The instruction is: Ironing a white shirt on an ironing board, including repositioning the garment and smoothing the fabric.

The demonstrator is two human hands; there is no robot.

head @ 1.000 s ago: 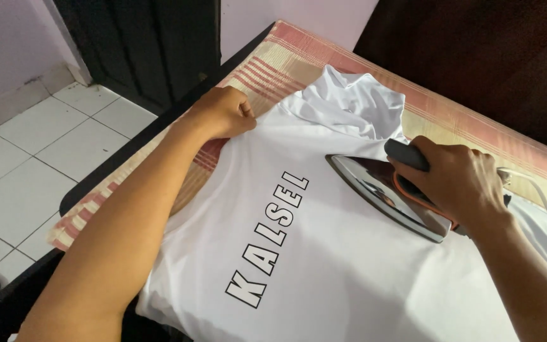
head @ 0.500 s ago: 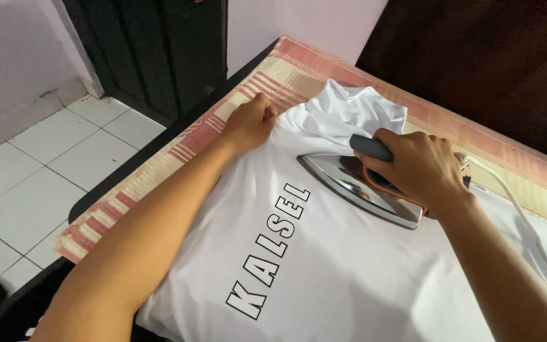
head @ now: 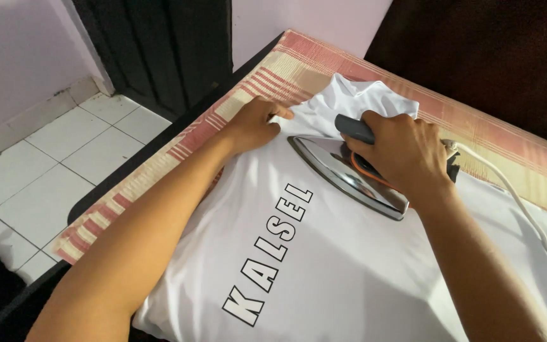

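up at twelve o'clock, right hand (head: 406, 155) gripping the shiny metal iron (head: 349, 174) slid collarward; left hand (head: 254, 123) fingers pinching the white printed t-shirt (head: 324, 266) taut.

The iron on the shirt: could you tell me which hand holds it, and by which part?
The right hand holds the iron by its dark handle; the left hand pinches the white shirt at its edge.
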